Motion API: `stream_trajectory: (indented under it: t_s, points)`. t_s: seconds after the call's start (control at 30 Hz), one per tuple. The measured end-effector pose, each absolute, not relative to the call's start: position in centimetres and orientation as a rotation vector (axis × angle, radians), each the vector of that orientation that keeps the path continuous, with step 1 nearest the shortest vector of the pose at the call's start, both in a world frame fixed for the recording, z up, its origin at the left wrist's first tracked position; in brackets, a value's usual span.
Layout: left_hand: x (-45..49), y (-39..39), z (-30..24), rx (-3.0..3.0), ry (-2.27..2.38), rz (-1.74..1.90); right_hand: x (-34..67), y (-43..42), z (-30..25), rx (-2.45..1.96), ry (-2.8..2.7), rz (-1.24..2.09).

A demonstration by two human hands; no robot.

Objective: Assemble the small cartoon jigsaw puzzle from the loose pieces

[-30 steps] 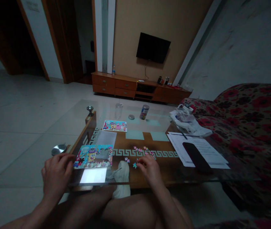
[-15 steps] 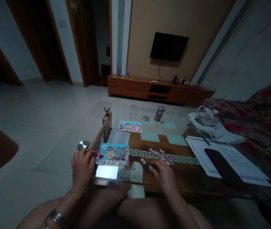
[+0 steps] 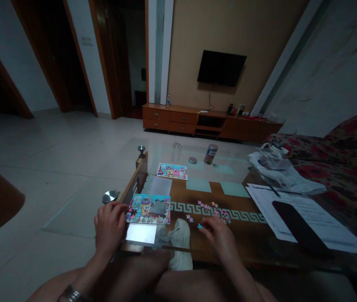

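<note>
A partly assembled cartoon jigsaw puzzle [image 3: 148, 209] lies on the glass table, with a grey gap at its upper right. My left hand [image 3: 109, 228] rests at its left edge, fingers touching the border and holding nothing visible. My right hand [image 3: 219, 239] curls over a small cyan puzzle piece [image 3: 200, 226] at its fingertips. Whether it grips the piece is hidden. Scattered pink loose puzzle pieces [image 3: 213, 210] lie just beyond those fingers. A small picture card [image 3: 172, 171] of similar cartoon figures lies farther back.
The glass-topped table [image 3: 244, 239] has a brown patterned panel beneath. Papers [image 3: 304, 222] with a black phone-like object [image 3: 296, 226] lie right, near a plastic bag [image 3: 279, 167]. A can [image 3: 210, 154], drinking glass [image 3: 176, 152] and round lid [image 3: 192, 160] stand beyond. A sofa [image 3: 348, 159] is right.
The view has swung so the room shifts right between the oldest frame and later ones. My right hand has moved left onto the cyan piece. My left hand stays at the puzzle's edge.
</note>
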State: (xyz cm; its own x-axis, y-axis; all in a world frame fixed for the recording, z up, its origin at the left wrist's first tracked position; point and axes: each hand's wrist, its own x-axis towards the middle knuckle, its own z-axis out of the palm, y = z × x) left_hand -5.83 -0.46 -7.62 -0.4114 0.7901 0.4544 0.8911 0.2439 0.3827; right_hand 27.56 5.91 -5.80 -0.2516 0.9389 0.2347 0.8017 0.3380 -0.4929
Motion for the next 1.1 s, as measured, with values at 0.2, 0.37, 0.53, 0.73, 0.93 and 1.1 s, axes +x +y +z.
stream_trajectory:
  t_s: [0.2, 0.37, 0.53, 0.73, 0.93, 1.1]
  points:
    - [-5.9, -0.4, -7.7, -1.616, -2.327, -0.919, 27.0, 5.7, -5.4, -1.593, -2.164, 0.338]
    - [-6.0, -0.4, -7.8, -1.612, -2.334, -0.934, 27.1, 5.7, -5.5, -1.585, -2.172, 0.326]
    - [-6.0, -0.3, -8.0, -1.605, -2.351, -0.94, 27.0, 5.5, -5.4, -1.578, -2.154, 0.346]
    - [-5.9, -0.4, -7.8, -1.612, -2.327, -0.924, 27.0, 5.5, -5.0, -1.594, -2.181, 0.352]
    - [-5.9, -0.5, -7.8, -1.623, -2.311, -0.876, 26.6, 5.4, -5.2, -1.601, -2.143, 0.346]
    - [-6.1, -0.5, -8.1, -1.627, -2.298, -0.84, 28.3, 6.4, -4.7, -1.543, -2.004, 0.35]
